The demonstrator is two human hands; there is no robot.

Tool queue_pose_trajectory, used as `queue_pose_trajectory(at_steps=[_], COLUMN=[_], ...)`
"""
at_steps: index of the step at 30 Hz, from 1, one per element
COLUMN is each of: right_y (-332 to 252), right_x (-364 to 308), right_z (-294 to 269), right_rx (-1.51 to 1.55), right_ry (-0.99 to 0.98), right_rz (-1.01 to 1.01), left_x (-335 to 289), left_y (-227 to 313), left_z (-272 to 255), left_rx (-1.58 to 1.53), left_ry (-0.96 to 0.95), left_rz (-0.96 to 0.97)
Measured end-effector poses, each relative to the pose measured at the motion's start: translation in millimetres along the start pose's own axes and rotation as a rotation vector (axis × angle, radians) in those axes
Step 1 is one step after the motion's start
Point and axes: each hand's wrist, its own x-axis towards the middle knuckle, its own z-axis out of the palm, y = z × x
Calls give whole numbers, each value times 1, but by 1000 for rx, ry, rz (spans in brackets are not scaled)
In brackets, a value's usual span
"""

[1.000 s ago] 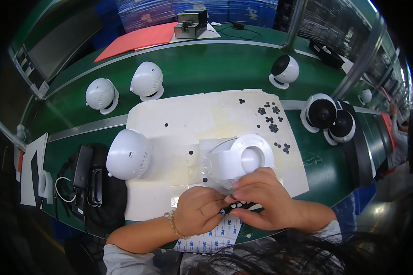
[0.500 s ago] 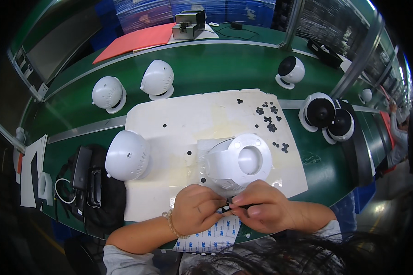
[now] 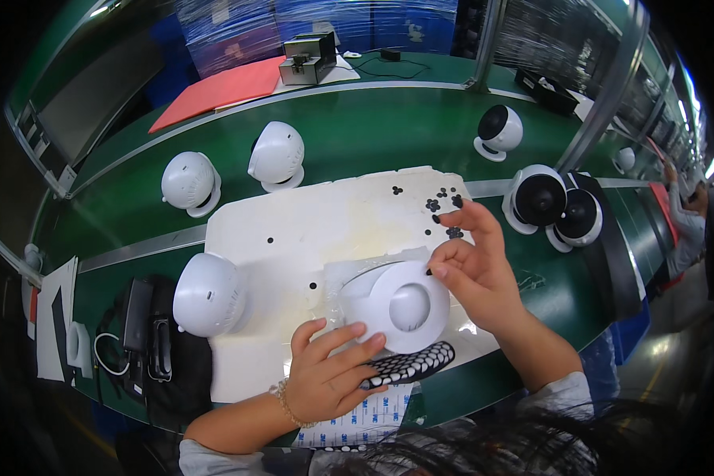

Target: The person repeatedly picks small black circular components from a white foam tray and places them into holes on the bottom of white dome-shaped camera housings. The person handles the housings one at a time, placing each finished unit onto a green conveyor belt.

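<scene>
My right hand (image 3: 474,270) pinches a tiny black round pad at its fingertips, just right of the white dome-shaped plastic housing (image 3: 401,305) lying open-face up on the white foam mat (image 3: 293,230); my left hand (image 3: 329,377) rests half-open on the black dotted sheet (image 3: 408,366) below it

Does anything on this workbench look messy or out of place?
A few small black dots lie loose on the white mat, and the mat has a yellowish stain near its middle. Otherwise nothing stands out.

A white dome-shaped plastic housing (image 3: 401,305) lies on its side on the white mat. A black dotted sticker sheet (image 3: 411,366) lies just below it.
</scene>
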Motion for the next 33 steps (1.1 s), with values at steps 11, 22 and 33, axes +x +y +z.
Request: queue_pose_trajectory(at_steps=[11,22,33], right_y=[8,12,-3], right_x=[-8,-6,6], right_z=[-2,-4,26], right_rx=[-49,-835,-629], right_ry=[-99,-50,-232], right_rz=[-79,-726,-342], left_x=[-6,-6,-6], left_y=[1,1,1], left_z=[4,4,5], left_rx=[-26,-35,-28], left_ry=[26,29,36], left_rz=[-2,-8,4])
